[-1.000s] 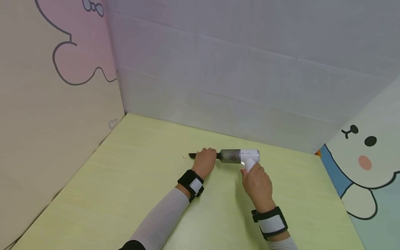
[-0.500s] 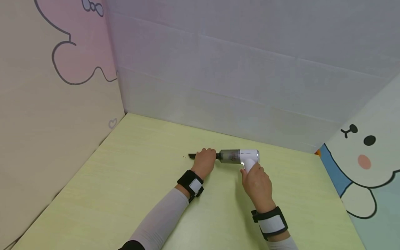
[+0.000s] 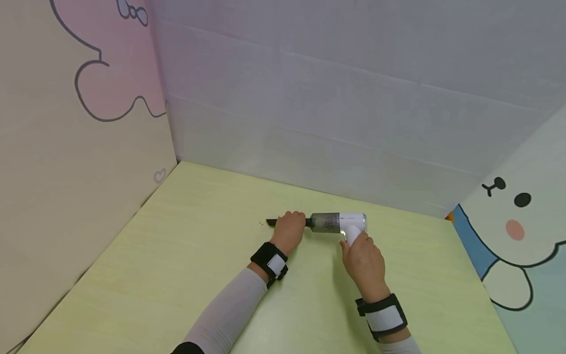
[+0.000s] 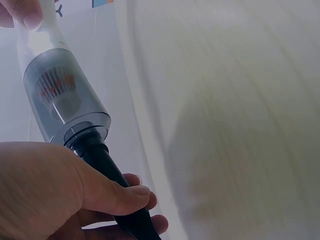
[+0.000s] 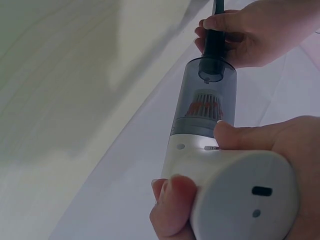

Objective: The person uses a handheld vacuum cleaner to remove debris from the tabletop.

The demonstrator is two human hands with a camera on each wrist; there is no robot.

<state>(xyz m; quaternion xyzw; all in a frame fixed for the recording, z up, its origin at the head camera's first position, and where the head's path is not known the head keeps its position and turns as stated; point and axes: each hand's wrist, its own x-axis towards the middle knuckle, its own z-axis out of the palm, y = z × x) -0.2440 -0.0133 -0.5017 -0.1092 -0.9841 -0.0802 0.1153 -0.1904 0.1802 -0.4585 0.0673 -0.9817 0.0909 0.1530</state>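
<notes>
A white handheld vacuum cleaner (image 3: 352,222) is held level low over the table, its black nozzle (image 3: 270,222) pointing left. My right hand (image 3: 365,265) grips its white handle (image 5: 245,195); in the right wrist view the thumb lies along the body near a small slider. Around the nozzle's tube, my left hand (image 3: 289,232) is wrapped, thumb on one side and fingers on the other. Between them, the smoky clear dust cup (image 4: 67,90) shows a ribbed filter (image 5: 205,105) with orange-red bits around it. Tiny reddish crumbs (image 3: 261,223) lie just left of the nozzle tip.
The pale yellow tabletop (image 3: 177,255) meets a plain greyish wall panel (image 3: 336,98) at the back. Panels with cartoon drawings stand at left (image 3: 119,88) and right (image 3: 515,231).
</notes>
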